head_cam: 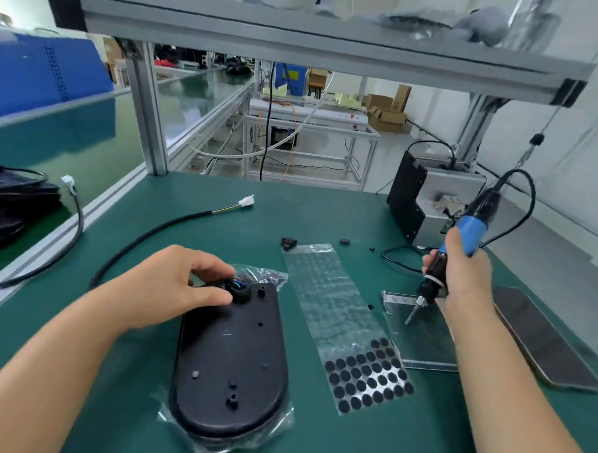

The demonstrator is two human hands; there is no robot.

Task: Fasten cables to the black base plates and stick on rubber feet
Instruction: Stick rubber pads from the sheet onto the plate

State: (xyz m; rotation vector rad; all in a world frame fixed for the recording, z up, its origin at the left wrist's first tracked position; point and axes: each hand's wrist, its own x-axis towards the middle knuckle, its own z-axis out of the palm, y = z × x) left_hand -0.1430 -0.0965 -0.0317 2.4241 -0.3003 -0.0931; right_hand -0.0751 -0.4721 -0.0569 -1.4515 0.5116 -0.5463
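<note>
A black oval base plate [232, 357] lies on a clear plastic bag at the front middle of the green table. My left hand [182, 284] pinches the black cable [146, 235] end with its grommet at the plate's far end; coloured wires show there. The cable curves away to a white connector [246, 201]. To the right of the plate lies a clear sheet of black round rubber feet [368, 376]. My right hand [460, 271] grips a blue and black electric screwdriver [456, 248], tip pointing down over a clear bag.
A grey screw feeder box [428, 204] stands at the back right. A dark phone-like slab [542, 339] lies at the right edge. Small black clips [289, 242] lie beyond the sheet. More black plates [10, 207] and a second cable are stacked at the left.
</note>
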